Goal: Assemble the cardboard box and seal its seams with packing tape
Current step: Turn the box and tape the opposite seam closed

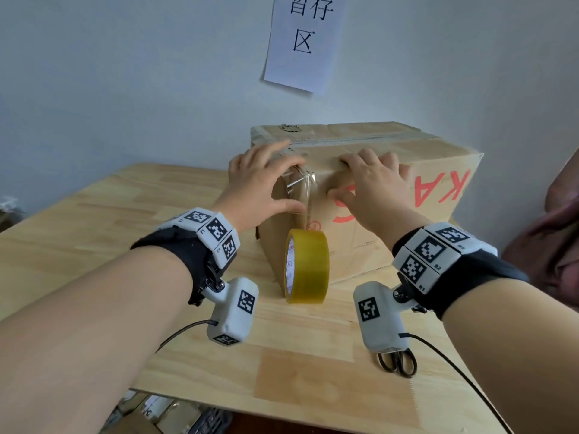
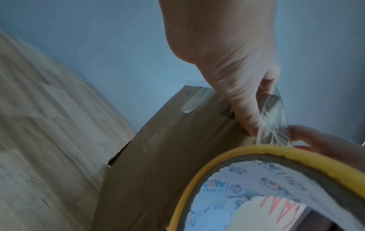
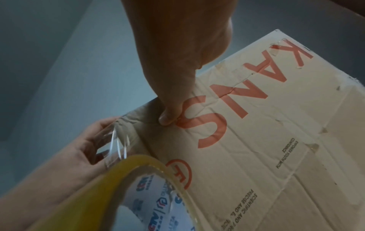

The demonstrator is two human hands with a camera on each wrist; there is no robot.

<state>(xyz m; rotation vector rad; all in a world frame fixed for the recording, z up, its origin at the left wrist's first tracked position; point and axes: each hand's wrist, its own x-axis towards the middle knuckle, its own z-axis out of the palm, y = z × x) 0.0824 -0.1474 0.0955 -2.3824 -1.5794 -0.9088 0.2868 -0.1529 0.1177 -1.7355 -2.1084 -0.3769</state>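
Observation:
A brown cardboard box (image 1: 360,242) with red letters stands closed on the wooden table (image 1: 125,214). A yellow tape roll (image 1: 308,266) stands on edge against its near corner. From the roll a clear tape strip (image 1: 299,183) runs up that corner to the top. My left hand (image 1: 282,180) is spread over the corner, fingers on the top and thumb (image 2: 242,109) pressing the side next to the strip (image 2: 274,118). My right hand (image 1: 360,180) lies over the top front edge, its thumb (image 3: 168,118) pressing the lettered face (image 3: 256,125).
Black-handled scissors (image 1: 398,363) lie on the table near the front right, partly under my right wrist camera. A paper sign (image 1: 305,42) hangs on the wall behind the box. A dark reddish shape (image 1: 560,230) fills the right edge. Packages show below the table's front edge.

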